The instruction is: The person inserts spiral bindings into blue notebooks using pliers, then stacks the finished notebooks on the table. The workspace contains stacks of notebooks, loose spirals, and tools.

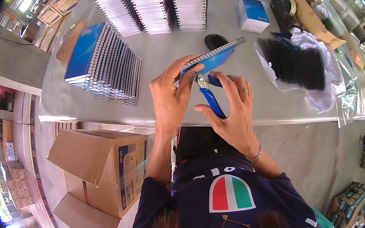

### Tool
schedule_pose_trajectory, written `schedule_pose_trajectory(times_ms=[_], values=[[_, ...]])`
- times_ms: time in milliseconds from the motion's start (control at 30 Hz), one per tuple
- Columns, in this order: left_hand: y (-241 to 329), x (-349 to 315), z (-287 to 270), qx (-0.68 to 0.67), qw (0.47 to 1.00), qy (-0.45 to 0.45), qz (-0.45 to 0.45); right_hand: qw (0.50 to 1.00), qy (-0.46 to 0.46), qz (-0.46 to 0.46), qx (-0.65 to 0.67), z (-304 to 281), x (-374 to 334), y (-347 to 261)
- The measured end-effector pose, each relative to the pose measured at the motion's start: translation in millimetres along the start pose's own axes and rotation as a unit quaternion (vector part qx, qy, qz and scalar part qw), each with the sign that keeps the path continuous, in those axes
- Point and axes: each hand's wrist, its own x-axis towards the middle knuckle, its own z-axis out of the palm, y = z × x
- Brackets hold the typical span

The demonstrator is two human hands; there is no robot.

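My left hand [173, 90] grips a blue-covered spiral notebook [216, 60] by one end, its wire coil [224, 48] running along the upper edge. Blue-handled cutting pliers [210, 99] are in my right hand [233, 112], with the handles spread between thumb and fingers. The pliers' metal jaws are close to the coil's end by my left thumb; whether they touch the wire I cannot tell. Behind the notebook, a black round object [216, 41] lies on the grey-covered table [166, 48].
Coil-bound blue notebooks [105, 64] are stacked at left, with tall notebook stacks [147, 5] at the far edge. To the right lie a small blue-topped stack [253, 14], black coils [293, 63] on white paper and a tape roll [290, 7]. An open cardboard box [103, 168] stands below left.
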Motion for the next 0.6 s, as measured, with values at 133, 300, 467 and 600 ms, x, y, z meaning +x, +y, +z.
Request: schedule_pose_trajectory(times_ms=[133,300,467,600], values=[[-2.1,-2.2,1.2,-0.007,1.0,0.009,-0.005,1.0,-0.011,0.013,0.002,1.7,-1.2,-1.4],[2.2,-5.4,1.9,0.042,0.999,0.018,0.0,1.0,0.0,0.008,0.008,2.1,-1.2,0.0],[-2.9,-9.5,6.6,0.081,0.995,0.043,0.044,0.997,0.019,0.018,0.067,5.3,-3.3,-0.1],[-7.0,-13.5,9.1,0.118,0.989,0.058,0.068,0.919,-0.162,0.211,0.292,-13.7,-2.7,-8.5]])
